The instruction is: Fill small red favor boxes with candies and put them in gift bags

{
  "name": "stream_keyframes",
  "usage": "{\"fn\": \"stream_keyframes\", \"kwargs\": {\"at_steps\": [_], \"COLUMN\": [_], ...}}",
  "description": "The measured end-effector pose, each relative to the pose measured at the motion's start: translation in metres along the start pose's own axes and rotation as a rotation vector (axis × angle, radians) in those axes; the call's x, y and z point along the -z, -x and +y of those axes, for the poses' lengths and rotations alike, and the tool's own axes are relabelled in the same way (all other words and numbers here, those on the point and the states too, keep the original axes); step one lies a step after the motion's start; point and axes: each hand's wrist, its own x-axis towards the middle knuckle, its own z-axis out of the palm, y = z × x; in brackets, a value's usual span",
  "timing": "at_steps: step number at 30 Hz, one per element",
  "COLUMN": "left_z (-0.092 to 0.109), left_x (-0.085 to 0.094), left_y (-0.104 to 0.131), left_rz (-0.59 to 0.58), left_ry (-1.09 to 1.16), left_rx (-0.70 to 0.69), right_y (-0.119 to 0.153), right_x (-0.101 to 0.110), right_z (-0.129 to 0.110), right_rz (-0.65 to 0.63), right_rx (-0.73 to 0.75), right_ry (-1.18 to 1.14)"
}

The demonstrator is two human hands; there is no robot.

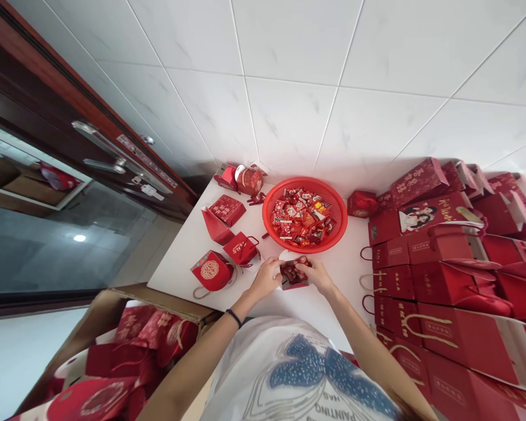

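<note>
1. White table (333, 266) under a wall of large white tiles (289, 70); all places below are given from the red basket (304, 214), a round mesh basket filled with red-wrapped sweets.
2. Small red box (294, 275): open, with wrapped sweets showing in its mouth; it sits on the table just in front of the basket, toward the person, held between both hands.
3. Left hand (266, 277): fingers curled onto the left side of the small red box, grasping it; a dark band circles the wrist.
4. Right hand (319, 275): fingers pinched on the box's right top edge, touching the sweets there.
5. Folded red gift boxes (228, 234): several, left of the basket, some with cord handles; one with a round gold emblem lies nearest the left hand.
6. Red tape dispenser and small red drum-shaped box (241, 178): behind and left of the basket, by the wall.
7. Stacked red gift bags (447, 280): many, with gold cord handles, right of the basket, filling that end of the table.
8. Cardboard carton (135, 339): well in front and left of the basket, below the table edge, holding more red boxes.
9. Dark wooden door with a metal handle (109, 152): far left of the basket.
</note>
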Motion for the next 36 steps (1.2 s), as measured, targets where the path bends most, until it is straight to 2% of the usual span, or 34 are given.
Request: {"fn": "stream_keyframes", "kwargs": {"at_steps": [4,9,12,17,23,30,33,36], "left_z": [0.003,0.003,0.005,0.018,0.026,0.016,0.013,0.01], "left_x": [0.002,0.002,0.003,0.002,0.0,-0.004,-0.006,-0.007], "left_y": [0.007,0.011,0.009,0.004,0.012,0.02,0.022,0.025], "left_rz": [-0.032,-0.101,-0.095,-0.048,-0.088,-0.095,-0.106,-0.073], "left_ry": [0.006,0.035,0.027,-0.05,-0.051,0.027,0.039,0.051], "left_rx": [-0.026,-0.066,-0.049,0.072,0.056,0.001,0.001,0.005], "right_y": [0.004,0.008,0.011,0.01,0.007,0.021,0.029,0.037], "right_x": [0.006,0.009,0.011,0.013,0.005,0.01,0.021,0.029], "right_z": [-0.001,0.003,0.004,0.004,0.016,0.032,0.039,0.048], "right_rz": [0.058,0.096,0.089,0.138,0.065,0.238,0.347,0.388], "right_rx": [-0.058,-0.011,0.03,0.175,0.203,0.425,0.424,0.301], "right_ry": [-0.241,-0.306,-0.299,-0.129,0.336,0.595,0.693,0.69]}}
